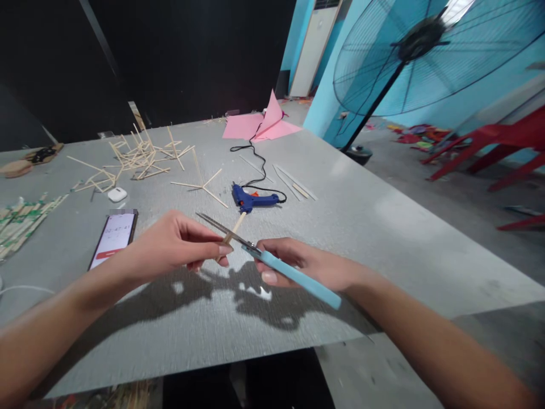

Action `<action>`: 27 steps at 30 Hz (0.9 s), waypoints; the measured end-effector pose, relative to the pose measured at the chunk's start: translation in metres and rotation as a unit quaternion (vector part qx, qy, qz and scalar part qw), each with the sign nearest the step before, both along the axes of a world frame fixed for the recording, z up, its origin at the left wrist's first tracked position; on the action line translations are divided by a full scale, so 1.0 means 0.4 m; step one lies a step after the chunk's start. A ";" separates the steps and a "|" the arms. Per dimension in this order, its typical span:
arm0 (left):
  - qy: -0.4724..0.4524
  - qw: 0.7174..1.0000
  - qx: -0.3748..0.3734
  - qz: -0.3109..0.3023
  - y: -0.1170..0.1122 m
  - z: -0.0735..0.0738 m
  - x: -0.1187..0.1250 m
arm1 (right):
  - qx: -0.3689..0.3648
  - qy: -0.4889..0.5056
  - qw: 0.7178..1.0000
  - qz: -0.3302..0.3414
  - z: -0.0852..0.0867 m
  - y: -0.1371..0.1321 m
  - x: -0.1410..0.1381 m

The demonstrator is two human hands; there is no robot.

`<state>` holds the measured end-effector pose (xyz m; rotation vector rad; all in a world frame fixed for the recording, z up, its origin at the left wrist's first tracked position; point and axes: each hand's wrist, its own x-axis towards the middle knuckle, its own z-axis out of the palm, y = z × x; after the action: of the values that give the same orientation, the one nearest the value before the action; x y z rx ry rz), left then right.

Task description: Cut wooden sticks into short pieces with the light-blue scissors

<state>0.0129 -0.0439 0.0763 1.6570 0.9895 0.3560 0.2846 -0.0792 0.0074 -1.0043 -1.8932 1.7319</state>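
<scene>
Stick [233, 229] being held above near middle of surface [383, 227], lying between blades of scissors [260, 253].
Left hand [174, 244] pinching stick's near end, fingers closed.
Right hand [306, 264] gripping scissors' blue handle, closed round it.
Judging: cut not yet made; stick looking whole, blades looking apart.
Behind: glue gun [251, 200] lying on surface; stick tangle [140, 156] at far left, looking part-built.
Stick's near end hiding under fingers. Blade contact hard to make out. Handle loops not showing.
</scene>
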 end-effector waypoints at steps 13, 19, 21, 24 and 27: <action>0.002 0.999 -0.023 -0.031 0.005 -0.011 0.001 | 0.009 -0.017 1.000 -0.006 0.002 0.000 -0.008; 0.011 0.997 -0.064 -0.045 0.014 -0.004 0.001 | 0.053 -0.053 0.997 -0.016 -0.001 -0.002 -0.009; 0.034 0.996 -0.055 -0.056 0.016 0.001 0.000 | 0.092 -0.072 0.993 -0.026 -0.004 -0.005 -0.010; 0.077 0.994 -0.003 -0.074 0.012 0.007 -0.003 | 0.180 -0.103 0.977 -0.056 -0.008 -0.008 -0.012; 0.094 0.988 0.086 -0.091 0.004 0.004 -0.008 | 0.268 -0.131 0.951 -0.079 -0.014 -0.005 -0.015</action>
<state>0.0095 -0.0423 0.0778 1.9505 0.9572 0.1686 0.2787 -0.0813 0.0018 -1.1588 -2.2005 0.9420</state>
